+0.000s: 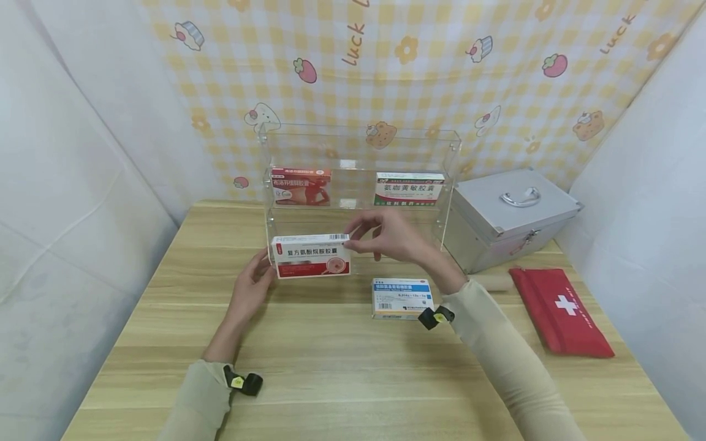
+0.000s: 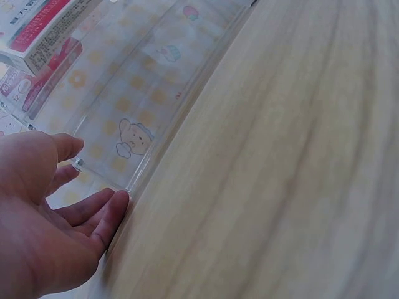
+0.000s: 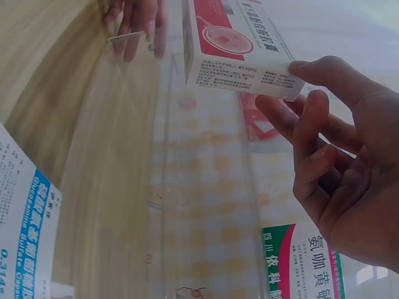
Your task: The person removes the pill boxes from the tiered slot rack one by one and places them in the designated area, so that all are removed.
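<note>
With thumb and fingers my right hand (image 1: 393, 237) pinches the right end of a white-and-red medicine box (image 1: 311, 257). The box is held level in front of the lower tier of a clear acrylic rack (image 1: 347, 164), printed front towards me. Beside the rack's lower left corner is my left hand (image 1: 250, 286); in the left wrist view its fingertips (image 2: 117, 205) touch the corner of the clear panel, low by the table. A red capsule box (image 1: 301, 188) and a green-white-red box (image 1: 409, 190) stand on the middle tier.
A blue-and-white medicine box (image 1: 401, 297) lies on the wooden table (image 1: 331, 367), under my right forearm. To the right are a silver metal case (image 1: 515, 214) with a handle and a red first-aid pouch (image 1: 562, 312). A patterned curtain (image 1: 408, 79) hangs behind the rack.
</note>
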